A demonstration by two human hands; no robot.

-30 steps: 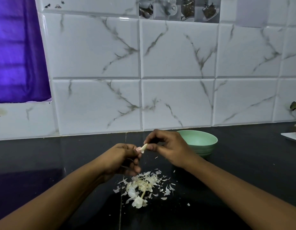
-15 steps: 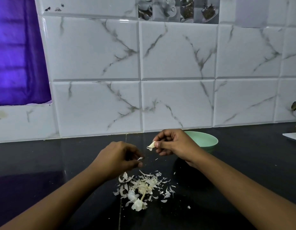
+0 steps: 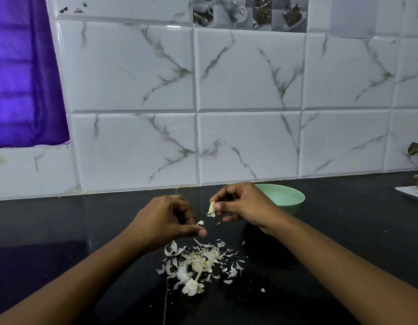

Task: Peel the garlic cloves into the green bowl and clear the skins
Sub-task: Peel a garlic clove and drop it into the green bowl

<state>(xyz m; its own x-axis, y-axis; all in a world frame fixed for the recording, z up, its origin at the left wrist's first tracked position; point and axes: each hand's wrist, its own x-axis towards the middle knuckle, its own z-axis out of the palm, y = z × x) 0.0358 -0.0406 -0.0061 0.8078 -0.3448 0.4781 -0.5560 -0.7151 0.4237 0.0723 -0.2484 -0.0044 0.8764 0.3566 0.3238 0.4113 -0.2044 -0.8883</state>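
My right hand (image 3: 240, 204) pinches a pale garlic clove (image 3: 211, 208) between thumb and fingers, a shred of skin hanging from its lower end. To its left, my left hand (image 3: 167, 219) has curled fingers with a small white flake of skin (image 3: 200, 223) at the fingertips. Behind my right hand sits the green bowl (image 3: 285, 199), partly hidden; its inside is not visible. A heap of white garlic skins (image 3: 198, 261) with a dry stalk lies on the black counter (image 3: 62, 231) below both hands.
A white tiled wall rises right behind the counter. A white board (image 3: 412, 193) with something pinkish on it sits at the far right edge. Purple cloth (image 3: 22, 71) hangs at the upper left.
The hands have drawn apart: my right hand keeps the clove by the bowl, my left has pulled down and left with a flake of skin. The pile is unchanged.
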